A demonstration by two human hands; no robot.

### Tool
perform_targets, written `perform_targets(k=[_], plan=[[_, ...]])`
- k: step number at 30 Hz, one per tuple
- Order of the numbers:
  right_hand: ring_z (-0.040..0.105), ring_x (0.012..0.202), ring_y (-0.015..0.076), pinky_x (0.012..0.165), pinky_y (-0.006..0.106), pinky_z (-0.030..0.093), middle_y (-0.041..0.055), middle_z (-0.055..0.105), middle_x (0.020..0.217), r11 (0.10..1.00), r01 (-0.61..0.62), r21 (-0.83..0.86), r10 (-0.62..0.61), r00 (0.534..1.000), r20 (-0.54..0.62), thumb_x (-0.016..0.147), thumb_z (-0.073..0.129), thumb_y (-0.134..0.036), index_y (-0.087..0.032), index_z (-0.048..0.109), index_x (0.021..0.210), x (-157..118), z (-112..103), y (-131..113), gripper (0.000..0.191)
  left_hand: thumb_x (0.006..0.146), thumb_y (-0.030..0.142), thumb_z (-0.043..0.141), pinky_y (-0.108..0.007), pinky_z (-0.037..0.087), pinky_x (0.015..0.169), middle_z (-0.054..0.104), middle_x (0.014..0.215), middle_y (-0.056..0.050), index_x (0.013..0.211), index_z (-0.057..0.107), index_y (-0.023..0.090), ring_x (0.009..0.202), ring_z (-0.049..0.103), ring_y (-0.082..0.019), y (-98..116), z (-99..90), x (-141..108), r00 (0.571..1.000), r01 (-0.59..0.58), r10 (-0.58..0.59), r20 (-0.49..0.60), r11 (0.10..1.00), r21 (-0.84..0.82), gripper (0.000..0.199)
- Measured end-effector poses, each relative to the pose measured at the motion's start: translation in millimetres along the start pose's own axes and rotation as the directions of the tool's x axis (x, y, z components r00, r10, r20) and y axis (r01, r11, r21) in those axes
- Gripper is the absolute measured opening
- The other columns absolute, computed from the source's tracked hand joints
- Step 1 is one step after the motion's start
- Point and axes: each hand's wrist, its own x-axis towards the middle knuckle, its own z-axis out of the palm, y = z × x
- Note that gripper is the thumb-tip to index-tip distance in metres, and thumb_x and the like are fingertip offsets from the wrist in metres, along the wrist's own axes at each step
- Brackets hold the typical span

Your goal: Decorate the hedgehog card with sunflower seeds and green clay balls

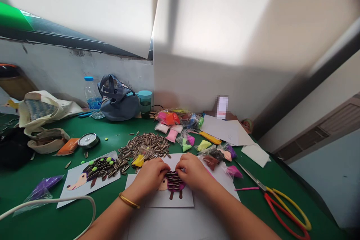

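Observation:
A hedgehog figure (176,182) with a peach face, a magenta body covered in striped sunflower seeds and brown legs lies on a white card (185,200). My left hand (153,174), with a gold bangle at the wrist, rests over the card's upper left, fingers bent together near the hedgehog's head. At the upper right of the body, my right hand (192,172) has its fingertips pinched by the seeds. Whatever either hand holds is too small to make out. Behind the hands is a pile of sunflower seeds (146,143) with a yellow clay packet (138,160) on it.
Another seed hedgehog (98,168) with green dots lies left. Scissors (266,189) and a pink strip (246,188) are at right. Clay packets (172,135), a yellow cutter (210,137) and paper sheets (222,129) lie behind. A white cable (81,197) curves at front left.

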Motion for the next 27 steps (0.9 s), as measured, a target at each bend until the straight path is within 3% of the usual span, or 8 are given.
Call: perform_targets(k=[7,27], plan=[[0.057,0.082,0.0187,0.074,0.03,0.039,0.0037,0.069,0.078,0.995,0.036,-0.091,-0.034,0.999,0.019,0.082,0.061,-0.013,-0.024,0.078,0.082,-1.7,-2.2,-0.4,0.02,0.089,0.02,0.05,-0.031,0.043,0.08,0.071,0.097,-0.004,0.106,0.073,0.028,0.094,0.062,-0.021,2.0,0.4,-1.8,1.0,-0.014,0.014,-0.012,1.0,0.009,0.029],[0.058,0.081,0.0197,0.076,0.031,0.04,0.0054,0.069,0.079,0.991,0.032,-0.133,-0.028,0.999,0.028,0.083,0.062,-0.016,-0.022,0.078,0.083,-1.3,-0.4,-5.1,0.017,0.085,0.017,0.051,-0.029,0.038,0.074,0.068,0.09,-0.001,0.102,0.074,0.035,0.088,0.059,-0.02,4.8,0.1,-3.7,0.997,-0.079,0.078,0.022,0.995,0.059,0.034]])
